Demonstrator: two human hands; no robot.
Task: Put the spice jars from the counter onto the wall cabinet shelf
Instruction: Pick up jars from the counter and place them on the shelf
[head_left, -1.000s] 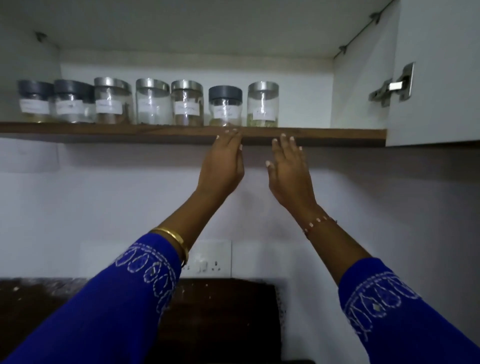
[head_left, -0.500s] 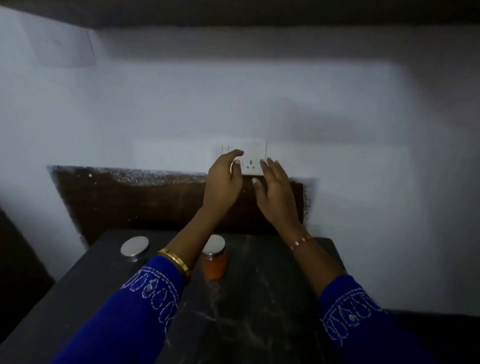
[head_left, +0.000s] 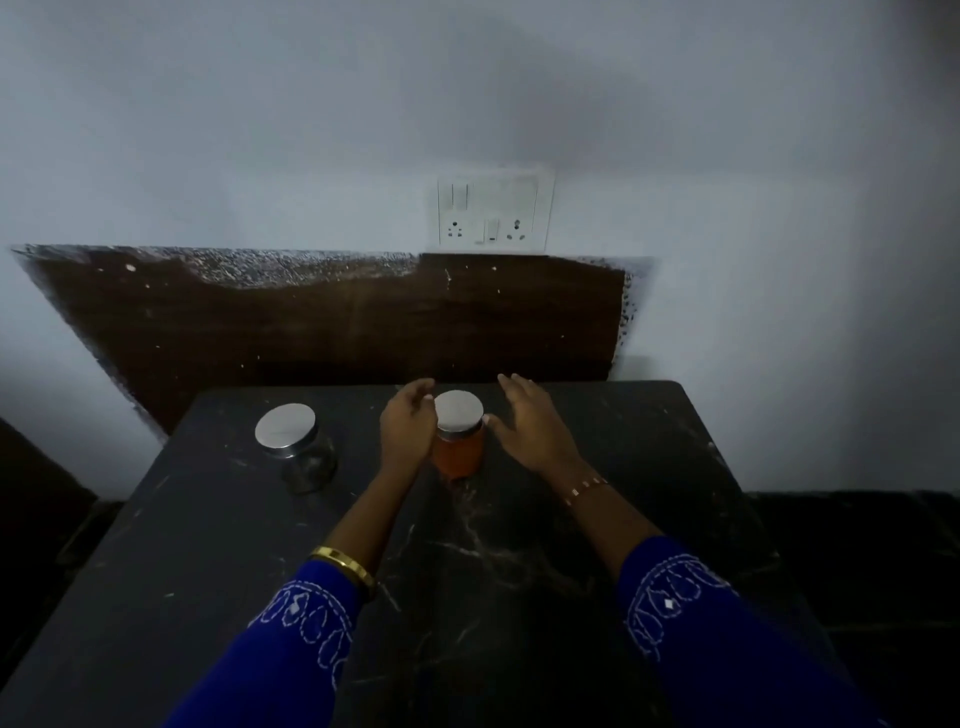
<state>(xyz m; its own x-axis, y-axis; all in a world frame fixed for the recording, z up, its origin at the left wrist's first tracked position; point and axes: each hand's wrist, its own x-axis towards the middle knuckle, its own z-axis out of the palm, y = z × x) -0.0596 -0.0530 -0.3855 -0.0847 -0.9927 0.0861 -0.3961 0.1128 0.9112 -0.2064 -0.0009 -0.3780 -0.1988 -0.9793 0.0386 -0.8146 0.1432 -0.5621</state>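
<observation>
On the dark counter (head_left: 519, 545) stand two jars with metal lids. The orange jar (head_left: 458, 451) is near the back edge, between the two hands. The left hand (head_left: 408, 428) curves beside its left side, with the fingers open; I cannot tell if they touch the glass. The right hand (head_left: 530, 423) is spread open just beside the jar and holds nothing. The clear jar (head_left: 297, 447) stands apart at the left, and its content is hard to see in the dim light. Behind are a brown backsplash (head_left: 337, 327), a socket plate (head_left: 492, 213) and a white wall (head_left: 260, 130). The blue sleeves (head_left: 291, 660) are cut off at the bottom edge.
</observation>
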